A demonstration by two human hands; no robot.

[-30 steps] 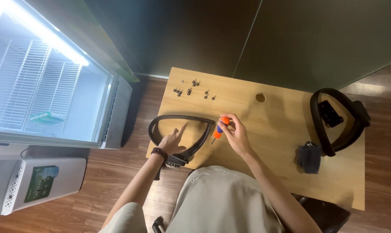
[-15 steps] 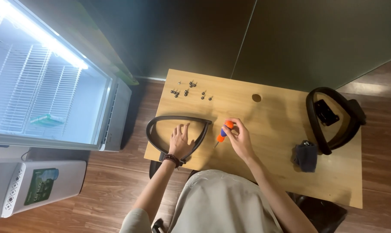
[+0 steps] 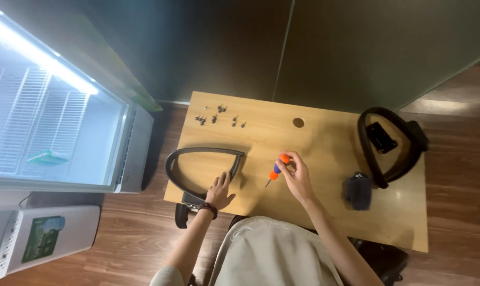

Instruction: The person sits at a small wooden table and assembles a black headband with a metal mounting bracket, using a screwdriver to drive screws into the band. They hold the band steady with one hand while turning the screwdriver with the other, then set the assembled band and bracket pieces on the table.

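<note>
My left hand (image 3: 220, 191) lies flat with fingers apart on the lower right part of a dark grey chair armrest loop (image 3: 197, 154) at the left of the wooden table (image 3: 324, 148). My right hand (image 3: 297, 176) grips an orange and blue screwdriver (image 3: 276, 170), tip pointing down-left at the tabletop, just right of the armrest. Several small screws (image 3: 217, 116) are scattered near the table's far left corner.
A second black armrest loop (image 3: 388, 145) lies at the table's right end, with a small dark part (image 3: 358, 190) beside it. A round cable hole (image 3: 298, 123) sits mid-table. An open lit fridge (image 3: 54, 127) stands to the left, a white appliance (image 3: 38, 243) below it.
My left hand has slid down onto the armrest's near right part and flattened. My right hand with the screwdriver has stayed just right of the armrest.
</note>
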